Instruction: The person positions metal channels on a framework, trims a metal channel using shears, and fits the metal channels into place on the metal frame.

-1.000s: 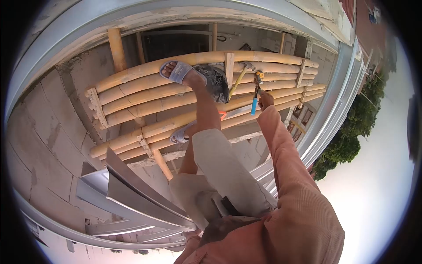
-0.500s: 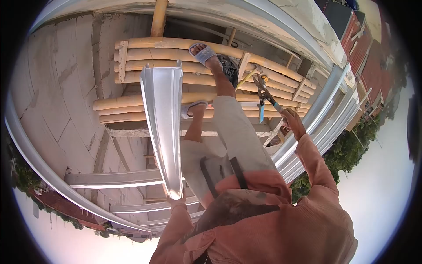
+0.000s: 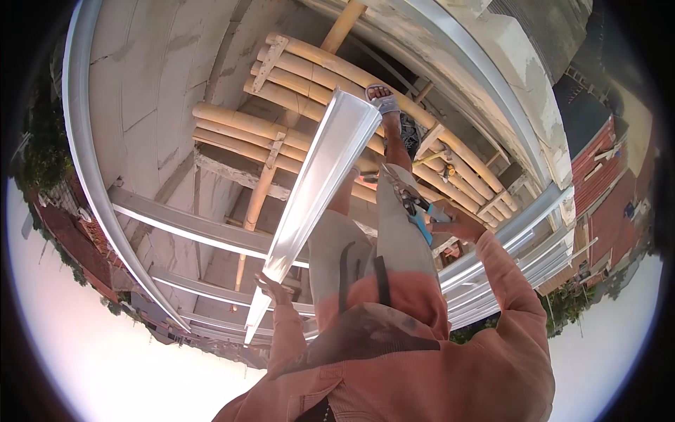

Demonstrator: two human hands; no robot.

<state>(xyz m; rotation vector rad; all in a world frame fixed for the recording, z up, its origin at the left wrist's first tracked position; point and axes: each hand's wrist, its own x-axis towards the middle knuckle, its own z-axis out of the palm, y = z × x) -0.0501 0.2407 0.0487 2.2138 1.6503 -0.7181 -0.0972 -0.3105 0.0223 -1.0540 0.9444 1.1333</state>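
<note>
- Right hand [image 3: 457, 224], sleeve outstretched: fingers clenched on a handle of the snips [image 3: 412, 205], a cutting tool with dark metal blades and blue grips. Handles spread apart; blades point away from the hand, in front of the shorts [image 3: 408, 253].
- Left hand [image 3: 276, 287]: fingers lie against the metal channel [image 3: 316, 179] towards its lower end in view. Cannot tell whether they close right round it.
- Channel: long, pale silver, folded edges. Slants across the view between the two hands, nearer the left, and hides part of the bamboo poles [image 3: 316, 56] behind it.
- Poles: lashed or fixed side by side in two groups, short wooden crosspieces over them. One sandalled foot [image 3: 383, 103] stands on the farther group; the other foot is mostly hidden by the channel.
- Black plastic bag [image 3: 409, 133] just beside that ankle. Hammer [image 3: 427, 159] with yellow handle next along, then a yellow tape measure [image 3: 448, 171], small in view, near it on the poles.
- Left side: metal beams [image 3: 190, 221] cross below a grey block wall [image 3: 155, 70].
- Right side: long metal strips [image 3: 520, 274] run beneath the right forearm.
</note>
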